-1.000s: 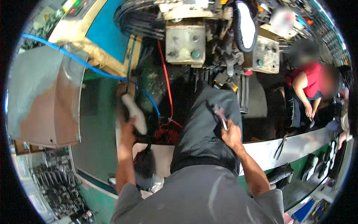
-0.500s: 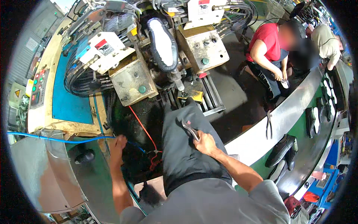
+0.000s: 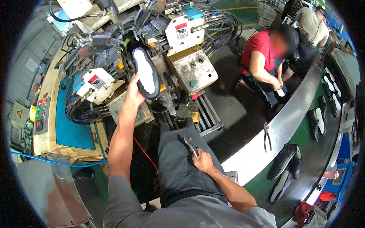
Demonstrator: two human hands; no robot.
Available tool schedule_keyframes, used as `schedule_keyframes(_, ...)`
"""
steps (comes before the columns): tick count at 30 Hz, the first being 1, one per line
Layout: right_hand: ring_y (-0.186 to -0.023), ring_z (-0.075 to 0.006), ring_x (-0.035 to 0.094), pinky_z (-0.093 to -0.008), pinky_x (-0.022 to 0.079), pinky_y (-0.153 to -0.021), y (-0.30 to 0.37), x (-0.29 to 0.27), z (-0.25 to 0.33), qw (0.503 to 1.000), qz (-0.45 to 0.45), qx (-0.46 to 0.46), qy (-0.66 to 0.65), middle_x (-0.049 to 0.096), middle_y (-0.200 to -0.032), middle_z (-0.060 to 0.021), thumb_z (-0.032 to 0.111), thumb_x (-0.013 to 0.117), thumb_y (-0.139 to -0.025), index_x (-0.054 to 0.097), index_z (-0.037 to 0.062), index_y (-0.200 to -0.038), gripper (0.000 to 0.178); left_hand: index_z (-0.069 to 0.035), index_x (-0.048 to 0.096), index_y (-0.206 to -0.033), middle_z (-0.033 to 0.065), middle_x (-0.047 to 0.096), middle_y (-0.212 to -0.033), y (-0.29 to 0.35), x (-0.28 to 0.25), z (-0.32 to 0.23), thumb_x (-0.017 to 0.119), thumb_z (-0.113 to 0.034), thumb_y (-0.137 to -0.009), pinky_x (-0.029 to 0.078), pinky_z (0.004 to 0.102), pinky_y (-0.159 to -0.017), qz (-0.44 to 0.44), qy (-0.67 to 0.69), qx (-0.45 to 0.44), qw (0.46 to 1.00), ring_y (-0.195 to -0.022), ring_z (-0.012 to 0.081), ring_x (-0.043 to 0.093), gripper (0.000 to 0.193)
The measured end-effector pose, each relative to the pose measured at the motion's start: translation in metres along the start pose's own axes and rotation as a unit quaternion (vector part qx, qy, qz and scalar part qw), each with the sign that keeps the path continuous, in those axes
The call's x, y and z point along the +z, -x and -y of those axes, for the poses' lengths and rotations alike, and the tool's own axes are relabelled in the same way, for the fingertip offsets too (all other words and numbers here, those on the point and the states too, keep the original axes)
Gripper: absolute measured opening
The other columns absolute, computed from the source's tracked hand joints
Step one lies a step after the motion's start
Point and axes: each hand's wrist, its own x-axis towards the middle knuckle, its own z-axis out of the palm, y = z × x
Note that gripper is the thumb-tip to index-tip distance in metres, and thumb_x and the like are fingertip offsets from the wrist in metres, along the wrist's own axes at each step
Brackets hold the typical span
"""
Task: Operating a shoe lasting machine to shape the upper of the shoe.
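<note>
A black shoe upper with a white sole face (image 3: 145, 74) sits bottom-up in the middle of the machine. My left hand (image 3: 135, 90) reaches up to it, its fingers closed round the near left side of the shoe. Resting over my right thigh, my right hand (image 3: 203, 160) is wrapped round the handles of metal pliers (image 3: 189, 143). The curved jaws of the pliers point up and away from me. My palm hides most of their handles.
Control boxes (image 3: 192, 70) with green buttons flank the shoe, with black hoses (image 3: 224, 28) behind. At right, more pliers (image 3: 267, 137) lie on the metal ledge (image 3: 243, 161) beside a conveyor with several black shoes (image 3: 283, 161). A co-worker in red (image 3: 255, 49) sits beyond.
My left hand has risen from the blue hose at left to the shoe on the machine. The right hand keeps its hold on the pliers. My view has shifted slightly.
</note>
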Motion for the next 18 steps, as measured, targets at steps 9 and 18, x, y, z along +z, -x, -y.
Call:
schedule_keyframes(9, -0.087, -0.0478, 0.076, -0.0526, 0.058, -0.08, -0.006, -0.015, 0.004, 1.0, 0.017, -0.001, -0.004, 0.075, -0.09, -0.032, 0.016, 0.073, -0.094, 0.072, -0.0027, -0.107, 0.023, -0.006, 0.022, -0.177, 0.0189, 0.054, -0.164, 0.237, -0.034, 0.038, 0.068, -0.019, -0.102, 0.052, 0.0465, -0.118, 0.008, -0.128, 0.156, 0.979, -0.142, 0.0332, 0.061, 0.09)
schedule_keyframes(18, -0.088, -0.0442, 0.077, -0.0493, 0.058, -0.082, -0.011, -0.007, 0.0, 0.995, 0.04, -0.05, 0.078, 0.078, -0.092, -0.0257, 0.014, 0.075, -0.096, 0.072, -0.0007, -0.105, 0.017, -0.007, 0.039, -0.169, 0.0165, 0.065, -0.144, 0.518, -0.189, 0.114, 0.079, -0.022, -0.096, 0.055, 0.0482, -0.11, -0.556, -0.016, -0.054, 0.829, -0.128, 0.0326, 0.066, 0.085)
